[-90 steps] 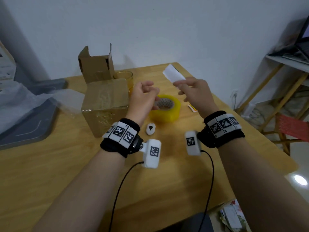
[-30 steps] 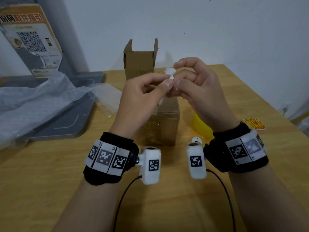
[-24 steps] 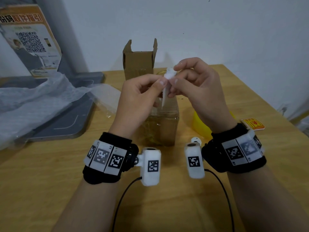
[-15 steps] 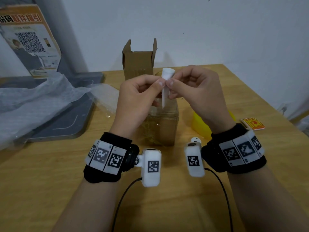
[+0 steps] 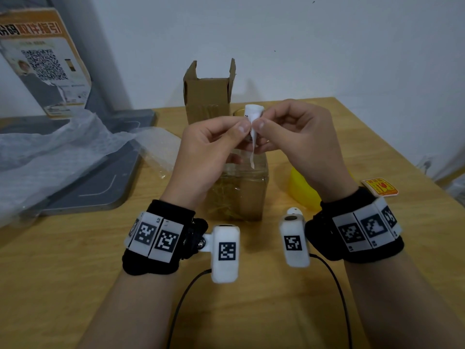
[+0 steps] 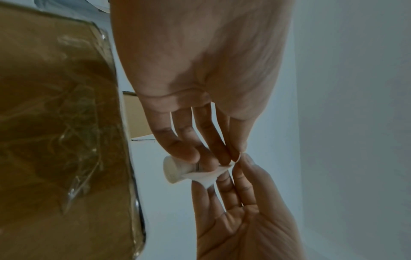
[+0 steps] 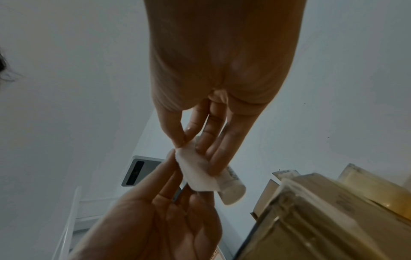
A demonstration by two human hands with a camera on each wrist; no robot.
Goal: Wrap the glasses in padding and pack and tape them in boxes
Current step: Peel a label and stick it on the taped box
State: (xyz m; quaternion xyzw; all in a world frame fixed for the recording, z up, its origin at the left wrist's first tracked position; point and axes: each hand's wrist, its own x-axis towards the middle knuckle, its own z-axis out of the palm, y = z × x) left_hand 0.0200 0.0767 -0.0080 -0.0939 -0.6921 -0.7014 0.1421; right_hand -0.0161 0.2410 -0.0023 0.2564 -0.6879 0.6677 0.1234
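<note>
Both hands are raised above the taped cardboard box (image 5: 239,195). My left hand (image 5: 242,127) and right hand (image 5: 259,125) pinch a small white rolled paper (image 5: 254,113) between thumb and fingertips; a thin strip hangs down from it. In the left wrist view the left hand (image 6: 233,156) holds the roll (image 6: 175,168) while the right hand (image 6: 242,161) pinches its loose flap. The right wrist view shows the paper (image 7: 198,174) between both hands. An open empty box (image 5: 208,96) stands behind, with an amber glass (image 5: 239,112) mostly hidden beside it.
Bubble wrap (image 5: 50,152) lies at the left over a grey sign base (image 5: 100,190). A yellow tape roll (image 5: 300,190), a small white object (image 5: 294,211) and an orange sticker (image 5: 381,187) sit to the right on the wooden table (image 5: 75,260), whose right edge is close.
Three seconds ago the right hand alone held a flat white paper. Both hands now pinch it in front of me, rolled, and a strip has come loose and hangs down.
</note>
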